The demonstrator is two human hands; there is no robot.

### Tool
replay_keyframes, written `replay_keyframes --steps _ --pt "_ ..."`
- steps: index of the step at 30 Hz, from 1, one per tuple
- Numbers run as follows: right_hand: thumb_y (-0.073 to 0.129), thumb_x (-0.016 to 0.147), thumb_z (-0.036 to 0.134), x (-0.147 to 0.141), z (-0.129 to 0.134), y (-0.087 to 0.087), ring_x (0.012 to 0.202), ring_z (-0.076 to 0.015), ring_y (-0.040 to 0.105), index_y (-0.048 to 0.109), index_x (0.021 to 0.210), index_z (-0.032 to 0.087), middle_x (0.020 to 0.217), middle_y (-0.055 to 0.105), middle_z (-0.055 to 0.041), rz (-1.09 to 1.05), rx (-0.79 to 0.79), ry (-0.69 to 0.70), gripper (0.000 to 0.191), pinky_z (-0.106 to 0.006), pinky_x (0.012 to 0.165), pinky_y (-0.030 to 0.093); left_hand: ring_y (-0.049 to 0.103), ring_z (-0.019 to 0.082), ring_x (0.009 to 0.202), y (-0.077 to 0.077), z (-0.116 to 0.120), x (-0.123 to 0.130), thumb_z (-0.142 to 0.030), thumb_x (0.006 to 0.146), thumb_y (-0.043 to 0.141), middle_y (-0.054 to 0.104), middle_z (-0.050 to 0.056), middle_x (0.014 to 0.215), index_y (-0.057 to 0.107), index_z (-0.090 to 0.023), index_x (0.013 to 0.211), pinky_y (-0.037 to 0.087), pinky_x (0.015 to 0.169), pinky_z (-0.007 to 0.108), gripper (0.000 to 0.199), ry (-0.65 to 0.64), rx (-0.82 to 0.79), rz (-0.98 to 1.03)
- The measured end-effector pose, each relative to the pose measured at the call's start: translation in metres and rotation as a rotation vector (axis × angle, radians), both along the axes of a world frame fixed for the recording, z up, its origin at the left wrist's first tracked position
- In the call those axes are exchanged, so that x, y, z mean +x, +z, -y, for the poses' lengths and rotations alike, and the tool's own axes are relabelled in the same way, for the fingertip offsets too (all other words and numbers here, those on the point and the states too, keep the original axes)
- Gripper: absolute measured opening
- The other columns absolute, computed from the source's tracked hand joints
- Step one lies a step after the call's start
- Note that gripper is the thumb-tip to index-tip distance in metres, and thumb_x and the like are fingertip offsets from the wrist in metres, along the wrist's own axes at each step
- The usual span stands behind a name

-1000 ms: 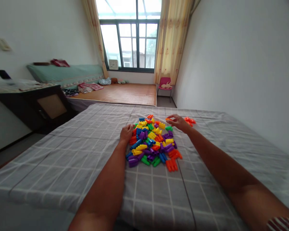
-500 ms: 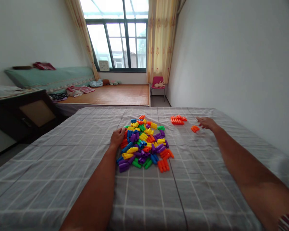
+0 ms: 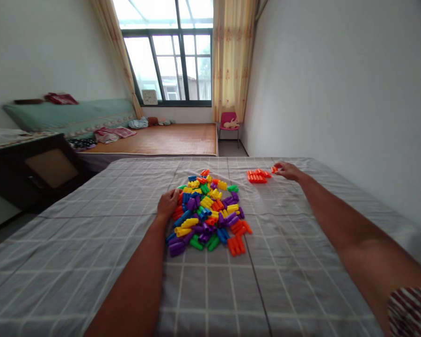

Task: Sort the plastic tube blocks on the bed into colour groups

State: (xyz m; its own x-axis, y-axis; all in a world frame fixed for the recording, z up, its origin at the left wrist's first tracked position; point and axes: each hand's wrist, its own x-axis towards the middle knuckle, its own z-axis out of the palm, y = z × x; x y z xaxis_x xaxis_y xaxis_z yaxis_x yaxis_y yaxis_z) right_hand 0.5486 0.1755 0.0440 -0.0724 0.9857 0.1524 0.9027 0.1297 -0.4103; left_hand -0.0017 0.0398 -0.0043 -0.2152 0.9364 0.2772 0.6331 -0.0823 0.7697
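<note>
A heap of plastic toy blocks (image 3: 206, 202) in orange, yellow, blue, purple and green lies on the cloth in front of me. At the heap's left edge is my left hand (image 3: 168, 203), its fingers curled closed on an orange block (image 3: 180, 198); the fingertips are partly hidden. Farther right, my right hand (image 3: 287, 171) pinches a small orange block (image 3: 274, 169). Just left of it, a group of orange blocks (image 3: 257, 176) lies together, apart from the heap.
A grey checked cloth (image 3: 101, 243) covers the surface under the blocks. Beyond its far edge stand a mat-covered bed (image 3: 175, 138) and a pink chair (image 3: 229, 120). A dark cabinet (image 3: 52, 164) is at the left, and a white wall (image 3: 337, 84) runs along the right.
My right hand has taken hold of the loose orange block and carried it away from me and left, close to the orange group. My left hand has stayed at the heap.
</note>
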Motion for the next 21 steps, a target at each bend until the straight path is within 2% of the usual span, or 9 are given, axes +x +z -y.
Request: replay_keyframes --steps 3,6,12,16,19,21 --pt "0.064 0.076 0.024 -0.017 -0.020 0.000 0.089 -0.0192 0.068 0.066 0.116 0.017 0.119 0.068 -0.0105 0.090 0.013 0.021 0.041 -0.031 0.085 0.051 0.064 0.019 0.073 -0.004 -0.002 -0.001 -0.051 0.084 0.043 0.074 0.004 0.082 0.074 -0.016 0.096 0.045 0.063 0.025 0.049 0.006 -0.002 0.059" --pt "0.065 0.075 0.021 -0.030 -0.029 -0.002 0.090 -0.0194 0.068 0.069 0.113 0.018 0.117 0.069 -0.0097 0.181 -0.015 0.052 0.038 -0.030 0.086 0.050 0.063 0.019 0.072 -0.007 -0.004 -0.003 -0.052 0.084 0.045 0.073 0.004 0.080 0.075 -0.016 0.095 0.045 0.063 0.026 0.048 0.012 0.008 0.100" --pt "0.068 0.070 0.021 -0.036 -0.023 -0.006 0.084 -0.0198 0.067 0.070 0.108 0.019 0.111 0.071 -0.0085 0.233 -0.032 0.058 0.038 -0.031 0.082 0.051 0.063 0.019 0.073 -0.006 -0.005 -0.002 -0.052 0.083 0.045 0.073 0.005 0.080 0.075 -0.015 0.094 0.046 0.065 0.027 0.048 0.048 0.043 0.181" --pt "0.069 0.066 0.016 -0.042 -0.015 0.010 0.082 -0.0209 0.066 0.068 0.115 0.016 0.117 0.067 -0.0127 0.216 0.074 0.060 0.048 -0.034 0.083 0.051 0.065 0.020 0.086 -0.001 -0.002 0.002 -0.050 0.082 0.046 0.074 0.008 0.090 0.073 -0.013 0.097 0.048 0.071 0.027 0.048 0.104 0.101 0.313" --pt "0.062 0.074 0.013 -0.075 -0.004 0.027 0.083 -0.0202 0.066 0.068 0.115 0.013 0.123 0.064 -0.0165 0.199 0.198 0.106 0.042 -0.035 0.088 0.049 0.066 0.021 0.092 0.001 -0.001 0.006 -0.051 0.083 0.044 0.073 0.012 0.097 0.072 -0.011 0.099 0.049 0.073 0.028 0.051 0.121 0.128 0.448" --pt "0.057 0.080 0.017 -0.118 0.014 0.036 0.082 -0.0191 0.065 0.068 0.114 0.017 0.118 0.067 -0.0120 0.152 0.240 0.225 0.035 -0.035 0.088 0.049 0.066 0.021 0.093 0.002 -0.002 0.007 -0.053 0.084 0.044 0.072 0.013 0.099 0.071 -0.010 0.099 0.050 0.073 0.028 0.053 0.121 0.133 0.534"
